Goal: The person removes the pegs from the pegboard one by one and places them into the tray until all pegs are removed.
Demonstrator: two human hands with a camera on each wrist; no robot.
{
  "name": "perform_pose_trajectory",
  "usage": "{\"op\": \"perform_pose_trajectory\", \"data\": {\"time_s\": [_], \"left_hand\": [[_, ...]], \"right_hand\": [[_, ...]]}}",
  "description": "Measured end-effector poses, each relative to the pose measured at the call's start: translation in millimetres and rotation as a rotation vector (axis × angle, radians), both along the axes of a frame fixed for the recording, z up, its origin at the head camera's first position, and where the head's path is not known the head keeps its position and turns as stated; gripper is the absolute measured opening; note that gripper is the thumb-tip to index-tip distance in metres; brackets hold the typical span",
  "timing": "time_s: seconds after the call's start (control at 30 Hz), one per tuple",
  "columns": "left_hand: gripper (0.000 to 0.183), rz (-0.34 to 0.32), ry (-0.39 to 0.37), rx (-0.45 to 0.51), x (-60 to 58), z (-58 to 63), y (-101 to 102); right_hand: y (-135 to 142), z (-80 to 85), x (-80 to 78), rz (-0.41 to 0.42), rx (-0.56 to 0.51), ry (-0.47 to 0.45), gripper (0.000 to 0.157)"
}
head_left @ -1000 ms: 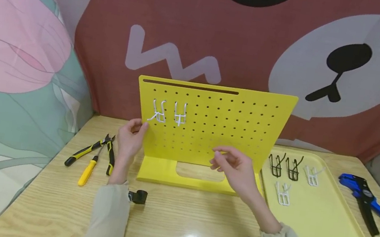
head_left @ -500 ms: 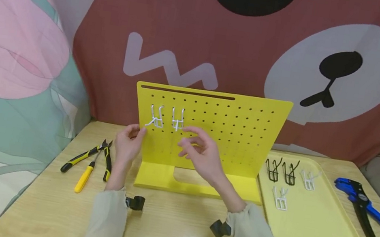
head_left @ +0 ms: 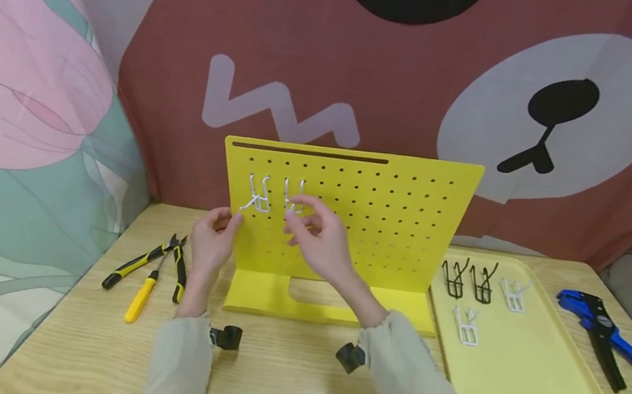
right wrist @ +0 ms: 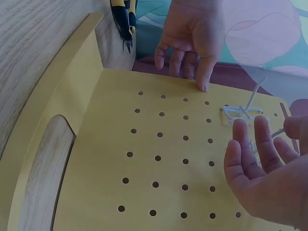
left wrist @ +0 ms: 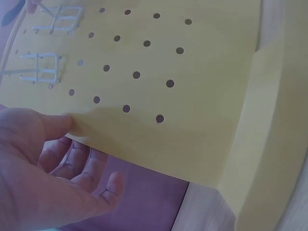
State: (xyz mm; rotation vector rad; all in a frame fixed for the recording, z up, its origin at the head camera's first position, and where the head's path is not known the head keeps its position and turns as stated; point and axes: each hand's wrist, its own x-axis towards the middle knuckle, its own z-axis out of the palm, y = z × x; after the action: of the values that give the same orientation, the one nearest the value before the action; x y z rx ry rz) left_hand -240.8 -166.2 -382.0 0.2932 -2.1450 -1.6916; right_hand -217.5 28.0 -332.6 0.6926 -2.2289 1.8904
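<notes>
A yellow pegboard [head_left: 393, 256] stands upright on its base on the wooden table. My left hand [head_left: 211, 239] holds its left edge, thumb on the front face and the other fingers behind, as the left wrist view shows. Two white wire hooks hang side by side in the upper left holes. The outer hook [head_left: 262, 199] has its prong angled off to the left. At the inner hook [head_left: 302, 188] my right hand [head_left: 323, 246] pinches the prong between thumb and index finger, partly covering it. In the right wrist view the other fingers [right wrist: 264, 144] of that hand are loosely bent.
Right of the board lies a pale yellow tray [head_left: 545, 388] with two black hooks [head_left: 482, 290] and two white hooks [head_left: 469, 332]. A blue and black wire stripper [head_left: 604, 322] is beyond it. Black and yellow pliers [head_left: 137, 262] and a yellow screwdriver [head_left: 140, 300] lie at left.
My right hand has moved left across the board from its lower right part to the inner white hook, and its thumb and index finger have come together there. My left hand stays at the edge.
</notes>
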Motion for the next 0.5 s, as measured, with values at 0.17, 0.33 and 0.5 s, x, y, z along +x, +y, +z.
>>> {"op": "perform_pose_trajectory", "data": {"time_s": [0.17,0.33,0.5], "left_hand": [[0.027,0.0,0.012,0.008,-2.4,0.4,0.9],[0.027,0.0,-0.007,0.006,-1.3,-1.8,0.5],[0.028,-0.006,-0.003,0.013,0.2,-1.4,0.7]], "right_hand": [[1.1,-4.8,-8.7,0.039,0.011,0.034,0.027],[3.9,-6.5,-8.3,0.067,-0.006,-0.023,0.029],[6.8,-6.5,-7.1,0.096,-0.027,-0.058,0.028]]}}
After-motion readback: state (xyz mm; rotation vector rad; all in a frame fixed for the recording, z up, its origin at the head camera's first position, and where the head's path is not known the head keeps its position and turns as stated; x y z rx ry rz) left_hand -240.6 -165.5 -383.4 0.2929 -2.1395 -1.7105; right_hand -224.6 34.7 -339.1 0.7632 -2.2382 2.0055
